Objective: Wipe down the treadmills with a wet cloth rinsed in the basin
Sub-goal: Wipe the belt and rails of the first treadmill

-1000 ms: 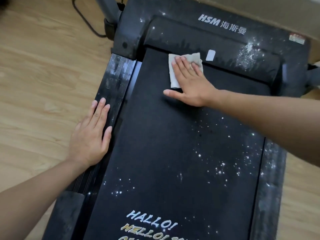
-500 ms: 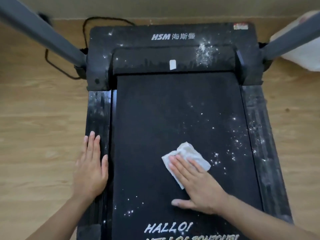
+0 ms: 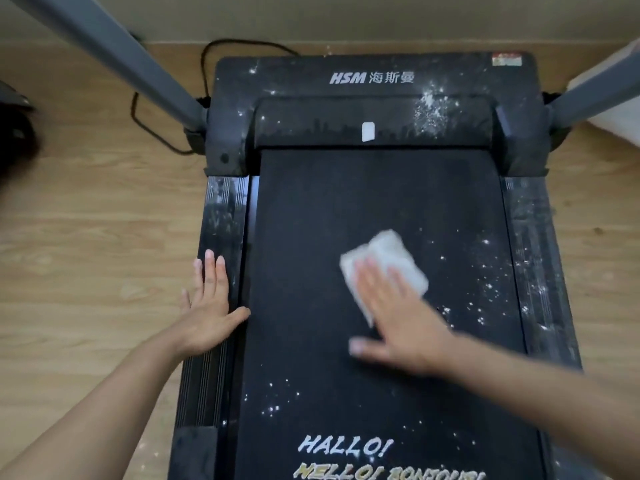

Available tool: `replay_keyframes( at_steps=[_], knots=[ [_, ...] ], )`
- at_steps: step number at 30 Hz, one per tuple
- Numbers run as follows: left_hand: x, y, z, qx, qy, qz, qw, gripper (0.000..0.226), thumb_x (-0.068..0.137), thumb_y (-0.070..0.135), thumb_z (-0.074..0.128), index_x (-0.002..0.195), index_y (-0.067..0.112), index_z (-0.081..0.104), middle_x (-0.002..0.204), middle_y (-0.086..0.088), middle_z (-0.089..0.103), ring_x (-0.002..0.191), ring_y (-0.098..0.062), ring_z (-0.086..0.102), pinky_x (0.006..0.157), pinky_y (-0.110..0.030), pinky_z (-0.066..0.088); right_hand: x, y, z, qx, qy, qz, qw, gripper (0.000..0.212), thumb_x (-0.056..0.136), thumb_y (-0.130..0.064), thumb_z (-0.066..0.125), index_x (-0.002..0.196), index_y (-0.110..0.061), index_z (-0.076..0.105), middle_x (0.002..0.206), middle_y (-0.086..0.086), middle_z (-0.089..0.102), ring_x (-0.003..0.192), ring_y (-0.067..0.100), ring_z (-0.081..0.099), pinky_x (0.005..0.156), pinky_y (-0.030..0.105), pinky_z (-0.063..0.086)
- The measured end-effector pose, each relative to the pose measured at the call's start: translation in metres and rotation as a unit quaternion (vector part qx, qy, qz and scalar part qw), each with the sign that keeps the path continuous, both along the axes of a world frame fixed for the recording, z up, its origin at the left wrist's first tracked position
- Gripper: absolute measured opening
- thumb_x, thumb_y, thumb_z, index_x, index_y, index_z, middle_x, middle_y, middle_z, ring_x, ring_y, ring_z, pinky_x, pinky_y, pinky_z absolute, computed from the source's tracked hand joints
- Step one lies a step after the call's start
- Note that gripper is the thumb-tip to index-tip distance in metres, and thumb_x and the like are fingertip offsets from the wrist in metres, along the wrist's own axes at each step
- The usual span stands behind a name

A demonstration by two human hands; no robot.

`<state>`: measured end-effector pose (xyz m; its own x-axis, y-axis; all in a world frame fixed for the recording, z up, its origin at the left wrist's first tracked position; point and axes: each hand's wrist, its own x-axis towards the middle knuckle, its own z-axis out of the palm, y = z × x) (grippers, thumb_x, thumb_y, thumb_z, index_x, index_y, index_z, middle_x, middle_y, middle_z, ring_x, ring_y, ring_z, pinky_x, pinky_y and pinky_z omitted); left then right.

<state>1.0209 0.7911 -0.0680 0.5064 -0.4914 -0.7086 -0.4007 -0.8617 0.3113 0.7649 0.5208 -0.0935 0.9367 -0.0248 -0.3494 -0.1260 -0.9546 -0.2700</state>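
A black treadmill (image 3: pixel 311 209) fills the view, its belt and motor cover speckled with white dust. My right hand (image 3: pixel 405 320) lies flat, fingers straight, pressing a folded white cloth (image 3: pixel 391 254) onto the middle of the belt; hand and cloth are blurred by motion. White specks lie to the right of the cloth and below it. My left hand (image 3: pixel 207 306) rests flat, fingers straight, on the left side rail (image 3: pixel 221 209), thumb reaching toward the belt edge. No basin is in view.
Two grey uprights (image 3: pixel 114 53) rise from the front corners of the treadmill. A black power cable (image 3: pixel 152 119) loops on the wooden floor (image 3: pixel 86 237) at the back left. Something white (image 3: pixel 609 109) sits at the far right edge, a dark blurred shape at the far left.
My right hand swept the cloth from the top of the belt down to its lower middle, then slightly up and rightward. The left hand stayed on the rail. The camera tilted up.
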Motion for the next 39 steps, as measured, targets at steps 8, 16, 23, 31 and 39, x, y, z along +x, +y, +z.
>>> replay_keyframes(
  at_steps=[8, 16, 23, 31, 39],
  knots=[
    [-0.019, -0.008, 0.007, 0.034, -0.071, -0.001, 0.997, 0.153, 0.065, 0.090, 0.065, 0.147, 0.024, -0.046, 0.144, 0.014, -0.062, 0.138, -0.013, -0.054, 0.122, -0.058, -0.009, 0.037, -0.069, 0.002, -0.041, -0.053, -0.079, 0.995, 0.105, 0.095, -0.088, 0.022, 0.169, -0.018, -0.001, 0.176, 0.004, -0.009, 0.163, 0.021, 0.000, 0.132, 0.041, -0.002],
    [-0.024, -0.055, 0.021, 0.131, -0.174, -0.005, 0.976, 0.158, 0.063, 0.072, 0.085, 0.158, -0.009, -0.012, 0.165, -0.034, -0.016, 0.157, -0.044, -0.010, 0.129, -0.049, 0.007, 0.060, -0.083, 0.002, -0.040, -0.012, -0.215, 0.976, 0.117, 0.088, -0.092, 0.013, 0.166, -0.009, -0.013, 0.174, 0.011, -0.022, 0.159, 0.023, -0.026, 0.131, 0.052, -0.003],
    [-0.022, -0.048, 0.024, 0.112, -0.186, -0.033, 0.976, 0.149, 0.068, 0.076, 0.079, 0.159, -0.006, -0.007, 0.167, -0.031, -0.012, 0.158, -0.041, -0.010, 0.128, -0.044, 0.019, -0.109, 0.030, 0.003, -0.056, -0.037, -0.111, 0.992, 0.104, 0.095, -0.084, 0.036, 0.166, -0.009, 0.026, 0.176, 0.010, 0.015, 0.163, 0.029, 0.014, 0.124, 0.053, 0.019],
    [-0.027, -0.056, 0.020, 0.160, -0.208, -0.046, 0.964, 0.150, 0.069, 0.077, 0.077, 0.158, -0.008, -0.010, 0.166, -0.033, -0.012, 0.157, -0.044, -0.008, 0.127, -0.046, 0.020, 0.095, -0.144, 0.000, -0.071, -0.024, -0.330, 0.941, 0.116, 0.087, -0.094, 0.017, 0.168, -0.015, -0.008, 0.176, 0.007, -0.018, 0.161, 0.022, -0.022, 0.130, 0.052, -0.007],
    [-0.026, -0.059, 0.020, 0.181, -0.229, -0.076, 0.953, 0.147, 0.073, 0.081, 0.069, 0.156, -0.012, -0.008, 0.164, -0.038, -0.007, 0.156, -0.049, -0.004, 0.127, -0.046, 0.015, -0.080, 0.025, 0.003, -0.058, -0.027, -0.128, 0.990, 0.114, 0.091, -0.088, 0.037, 0.168, -0.010, 0.008, 0.177, 0.009, -0.002, 0.164, 0.029, -0.001, 0.127, 0.056, 0.013]
  ],
)
